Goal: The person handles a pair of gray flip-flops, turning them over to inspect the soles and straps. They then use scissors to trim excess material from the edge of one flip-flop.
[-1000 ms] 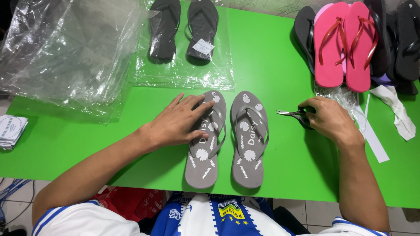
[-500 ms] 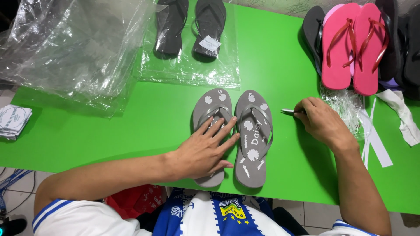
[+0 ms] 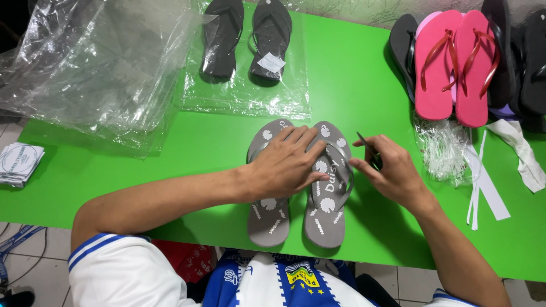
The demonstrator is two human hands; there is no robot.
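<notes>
The green tabletop (image 3: 142,165) carries crumpled clear plastic bags (image 3: 96,68) at the far left, a black pair of flip-flops (image 3: 247,37) on a flat clear bag at the far middle, and pink flip-flops (image 3: 452,65) among dark ones at the far right. Just in front of the person lies the grey pair of flip-flops (image 3: 327,222), side by side and touching, soles down, with white shell prints.

The left hand (image 3: 284,167) lies open and flat, palm down, across both grey sandals at their straps, fingers spread toward the toe ends. Pressing evenly there should keep the pair from sliding apart; the fingers are best kept clear of the tool's point.

The right hand (image 3: 389,173) rests just beside the right sandal's outer edge, curled around a slim pointed metal tool (image 3: 365,145), which looks like small scissors, tip aimed away. The strap of that sandal sits right at its fingertips.
</notes>
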